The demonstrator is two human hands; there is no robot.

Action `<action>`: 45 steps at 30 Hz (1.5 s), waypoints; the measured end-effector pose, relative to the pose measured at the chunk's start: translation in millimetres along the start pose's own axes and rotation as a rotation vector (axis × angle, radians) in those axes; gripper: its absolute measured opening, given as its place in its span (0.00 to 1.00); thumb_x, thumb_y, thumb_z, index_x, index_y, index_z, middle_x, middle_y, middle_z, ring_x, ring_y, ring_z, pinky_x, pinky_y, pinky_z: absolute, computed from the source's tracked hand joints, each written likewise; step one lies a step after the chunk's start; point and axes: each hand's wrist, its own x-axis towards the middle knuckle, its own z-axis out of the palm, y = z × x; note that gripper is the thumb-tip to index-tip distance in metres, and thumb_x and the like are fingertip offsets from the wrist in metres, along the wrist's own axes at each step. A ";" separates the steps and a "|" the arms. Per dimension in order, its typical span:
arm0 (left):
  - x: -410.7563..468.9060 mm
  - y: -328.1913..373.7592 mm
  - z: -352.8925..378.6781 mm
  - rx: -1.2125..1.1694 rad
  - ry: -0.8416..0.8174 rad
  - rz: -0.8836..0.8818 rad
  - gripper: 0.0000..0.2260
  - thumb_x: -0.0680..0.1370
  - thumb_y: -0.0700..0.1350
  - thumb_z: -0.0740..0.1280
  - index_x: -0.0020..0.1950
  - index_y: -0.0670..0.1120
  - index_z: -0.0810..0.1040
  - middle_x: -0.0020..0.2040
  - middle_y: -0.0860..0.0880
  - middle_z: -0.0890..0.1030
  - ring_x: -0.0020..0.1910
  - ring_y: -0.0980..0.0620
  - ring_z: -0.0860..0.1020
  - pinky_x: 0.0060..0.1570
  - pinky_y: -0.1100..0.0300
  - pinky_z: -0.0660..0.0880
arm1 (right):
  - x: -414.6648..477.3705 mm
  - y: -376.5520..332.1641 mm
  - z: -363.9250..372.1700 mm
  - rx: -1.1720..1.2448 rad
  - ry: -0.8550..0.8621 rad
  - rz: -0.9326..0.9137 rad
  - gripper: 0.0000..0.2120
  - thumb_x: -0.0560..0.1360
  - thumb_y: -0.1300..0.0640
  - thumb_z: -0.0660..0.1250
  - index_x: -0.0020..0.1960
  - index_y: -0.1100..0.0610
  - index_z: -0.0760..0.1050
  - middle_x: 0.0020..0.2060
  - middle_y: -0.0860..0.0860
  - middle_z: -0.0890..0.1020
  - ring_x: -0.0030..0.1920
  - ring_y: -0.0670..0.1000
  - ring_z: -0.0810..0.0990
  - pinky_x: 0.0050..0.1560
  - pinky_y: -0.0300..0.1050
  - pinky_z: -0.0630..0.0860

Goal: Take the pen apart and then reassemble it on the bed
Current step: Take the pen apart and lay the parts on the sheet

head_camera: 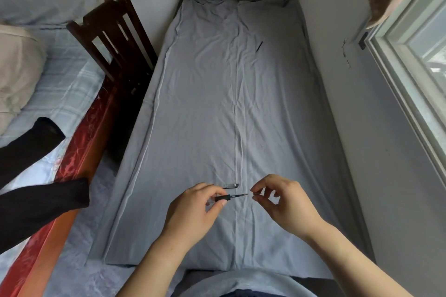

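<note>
Bed [231, 103] under a grey sheet, running lengthwise away from the camera; wall along its right edge, dark wooden chair [115, 38] against its left edge.

Left hand [195, 207], over the near end of the bed: fingers closed on the black grip of the pen body [228, 197], tip pointing right.

Right hand [284, 202], just right of that tip: thumb and forefinger pinched on a very small part [255, 192]; cannot tell what it is.

Clear pen piece [231, 185] lies on the sheet just beyond the hands.

Thin dark pen part [259, 46] lies far up the bed, near the right edge.
</note>
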 end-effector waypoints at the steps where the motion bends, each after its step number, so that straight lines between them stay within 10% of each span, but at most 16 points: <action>1: 0.2 -2.4 0.4 0.012 0.011 -0.016 0.04 0.73 0.53 0.66 0.48 0.60 0.75 0.43 0.62 0.78 0.43 0.63 0.76 0.39 0.67 0.73 | 0.0 3.9 0.0 -0.001 0.024 0.017 0.07 0.70 0.58 0.71 0.43 0.46 0.77 0.38 0.37 0.79 0.40 0.40 0.77 0.39 0.26 0.70; 11: -14.5 -19.4 13.5 -0.007 -0.041 -0.172 0.02 0.74 0.52 0.66 0.45 0.59 0.76 0.44 0.61 0.79 0.44 0.63 0.77 0.44 0.57 0.77 | 35.5 76.5 52.2 0.028 -0.059 0.273 0.04 0.69 0.58 0.70 0.40 0.50 0.79 0.34 0.43 0.81 0.38 0.46 0.80 0.36 0.24 0.68; 17: -27.6 -30.1 26.2 -0.007 -0.069 -0.255 0.03 0.73 0.52 0.67 0.45 0.60 0.75 0.43 0.62 0.79 0.43 0.64 0.77 0.44 0.55 0.78 | 33.8 102.4 83.3 -0.161 -0.234 0.088 0.04 0.70 0.61 0.68 0.44 0.57 0.80 0.47 0.55 0.80 0.48 0.60 0.77 0.51 0.49 0.75; 24: -13.8 -19.5 28.0 0.007 -0.089 -0.220 0.04 0.73 0.51 0.66 0.46 0.60 0.75 0.40 0.61 0.77 0.42 0.63 0.77 0.43 0.57 0.77 | 19.9 72.4 42.8 -0.079 -0.259 0.073 0.16 0.71 0.52 0.70 0.57 0.51 0.74 0.53 0.48 0.78 0.52 0.48 0.76 0.50 0.44 0.75; 34: 13.3 14.9 16.7 0.016 -0.134 0.002 0.06 0.73 0.54 0.66 0.49 0.61 0.76 0.44 0.62 0.78 0.44 0.65 0.77 0.44 0.60 0.77 | -4.1 16.5 -1.1 0.058 -0.127 0.063 0.01 0.72 0.52 0.69 0.43 0.49 0.78 0.36 0.45 0.80 0.36 0.45 0.75 0.39 0.39 0.73; 45: 14.4 15.6 3.5 0.032 -0.124 0.059 0.06 0.73 0.53 0.66 0.49 0.60 0.76 0.46 0.60 0.79 0.45 0.62 0.78 0.45 0.55 0.78 | 0.5 -0.8 1.0 -0.066 -0.104 -0.015 0.03 0.72 0.54 0.69 0.46 0.49 0.78 0.40 0.45 0.78 0.39 0.45 0.76 0.41 0.33 0.71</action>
